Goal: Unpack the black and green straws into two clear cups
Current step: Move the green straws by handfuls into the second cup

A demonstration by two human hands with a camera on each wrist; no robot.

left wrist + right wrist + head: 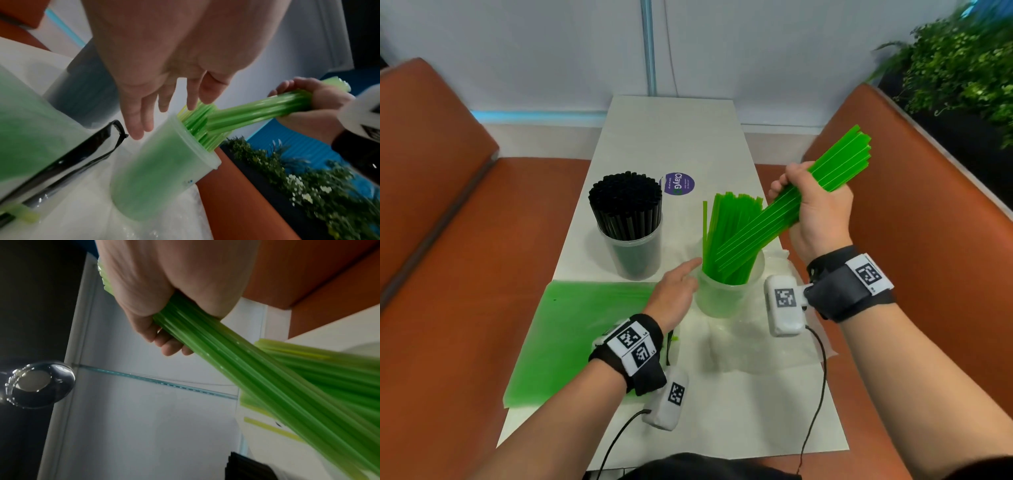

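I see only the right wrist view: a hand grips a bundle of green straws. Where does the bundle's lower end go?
Observer: The right hand tilts the green bundle with its lower end inside the clear cup, which already holds green straws.
Operator: What is the left hand doing?
Observer: The left hand is open beside that cup, fingers straight; it holds nothing.
Operator: And are the black straws done?
Observer: The black straws stand upright in the second clear cup, farther left on the table.
Operator: Are any green straws left to unpack?
Observer: A green packet lies flat near the left wrist; I cannot tell how many straws it holds.
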